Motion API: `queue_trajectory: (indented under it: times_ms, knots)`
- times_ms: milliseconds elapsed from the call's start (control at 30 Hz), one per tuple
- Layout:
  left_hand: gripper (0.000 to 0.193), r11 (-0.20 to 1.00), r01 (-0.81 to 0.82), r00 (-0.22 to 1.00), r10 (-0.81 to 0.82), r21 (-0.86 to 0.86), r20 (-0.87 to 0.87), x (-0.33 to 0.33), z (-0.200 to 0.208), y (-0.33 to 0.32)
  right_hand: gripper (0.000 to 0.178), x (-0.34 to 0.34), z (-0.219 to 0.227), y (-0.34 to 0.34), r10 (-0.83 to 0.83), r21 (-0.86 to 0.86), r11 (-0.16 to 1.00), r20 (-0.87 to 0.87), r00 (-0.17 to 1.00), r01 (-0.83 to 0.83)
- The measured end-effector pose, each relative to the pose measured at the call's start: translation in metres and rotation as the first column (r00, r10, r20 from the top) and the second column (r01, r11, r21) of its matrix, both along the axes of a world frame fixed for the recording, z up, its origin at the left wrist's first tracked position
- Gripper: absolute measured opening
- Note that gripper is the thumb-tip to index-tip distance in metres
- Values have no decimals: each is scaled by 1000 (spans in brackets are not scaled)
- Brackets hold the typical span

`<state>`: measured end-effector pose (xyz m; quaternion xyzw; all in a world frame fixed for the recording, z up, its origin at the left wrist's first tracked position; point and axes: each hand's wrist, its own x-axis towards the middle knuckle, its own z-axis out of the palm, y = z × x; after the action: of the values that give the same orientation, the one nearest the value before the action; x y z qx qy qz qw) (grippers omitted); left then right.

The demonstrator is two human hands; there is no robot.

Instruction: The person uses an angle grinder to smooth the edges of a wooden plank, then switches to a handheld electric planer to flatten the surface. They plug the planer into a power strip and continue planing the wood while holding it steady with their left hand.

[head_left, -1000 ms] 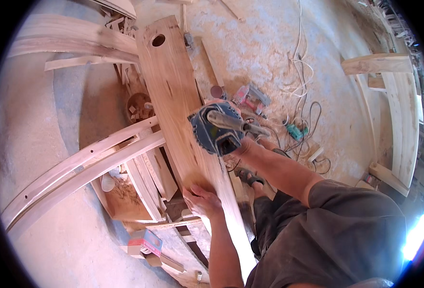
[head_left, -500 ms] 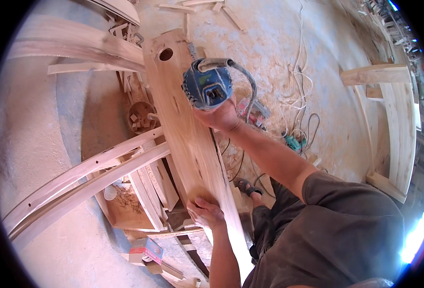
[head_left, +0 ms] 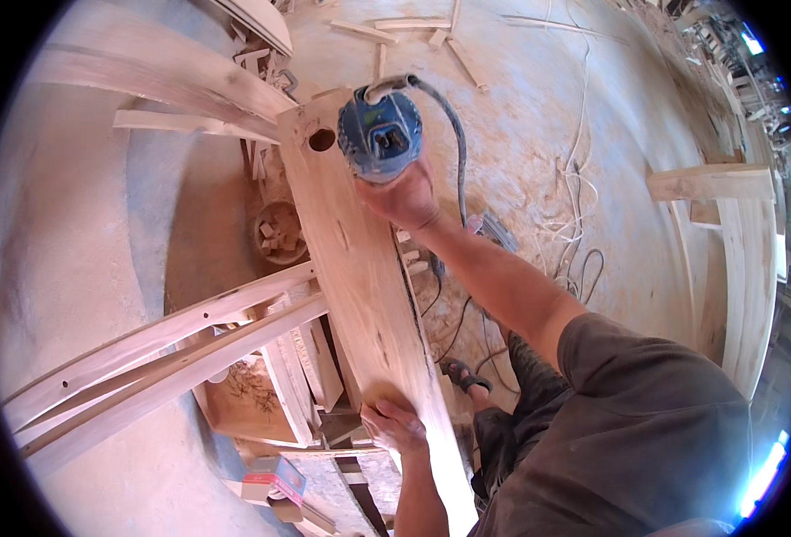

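A: What's the right hand (head_left: 406, 199) doing?
B: It's closed around a blue power sander (head_left: 380, 134), which sits on the far end of the long wooden plank (head_left: 359, 268), just beside the round hole (head_left: 322, 140) bored through it. Half a second ago the sander was lower on the plank; 1 second ago it was near the middle, so it has slid up toward the end
A: And the left hand (head_left: 393, 425)?
B: Flat on the near part of the plank, fingers spread, pressing down; same spot as before
A: Anything around?
B: The sander's black cord (head_left: 453, 152) loops off over the sawdust-covered floor (head_left: 547, 116). 2 curved wooden rails (head_left: 162, 349) cross under the plank on the left
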<state>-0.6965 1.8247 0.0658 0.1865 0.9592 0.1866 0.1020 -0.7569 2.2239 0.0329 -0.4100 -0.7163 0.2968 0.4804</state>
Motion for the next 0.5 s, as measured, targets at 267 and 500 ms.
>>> queue_trajectory:
  times_ms: [267, 500]
  knots:
    - [44, 999, -48, 999, 48, 24, 19, -6, -2, -9, 54, -64, 13, 49, -27, -51, 999, -249, 968, 14]
    - [40, 997, -77, 997, 78, 30, -28, -9, -4, -12, 62, -133, 15, 118, -60, -14, 998, -95, 994, 59]
